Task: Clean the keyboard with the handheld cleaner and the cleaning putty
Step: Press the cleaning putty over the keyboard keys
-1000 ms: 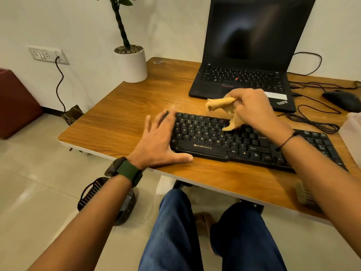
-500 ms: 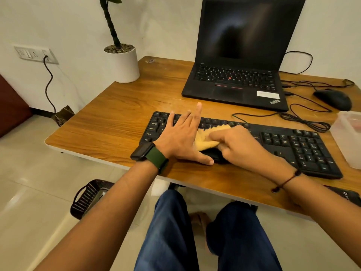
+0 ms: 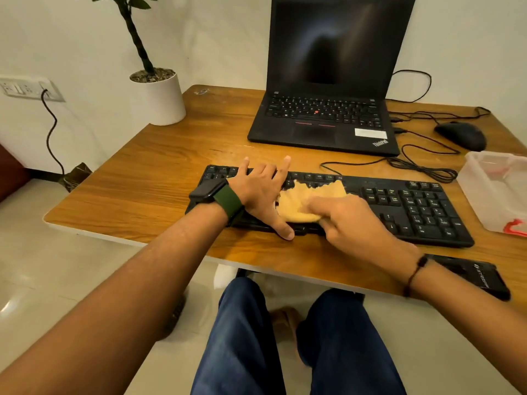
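From the head camera, a flattened sheet of yellow cleaning putty (image 3: 309,202) lies spread over the middle keys of the long black plastic keyboard (image 3: 410,208) on the wooden desk (image 3: 148,178). The left hand (image 3: 261,192) lies flat, fingers spread, on the left keys, probably to keep the board from sliding. The right hand (image 3: 352,220) presses extended fingers (image 3: 315,203) onto the putty's near edge, so it sinks between keys and picks up dust. A clear plastic tub (image 3: 496,192) sits open at the right, perhaps the putty's container. No handheld cleaner is clearly identifiable.
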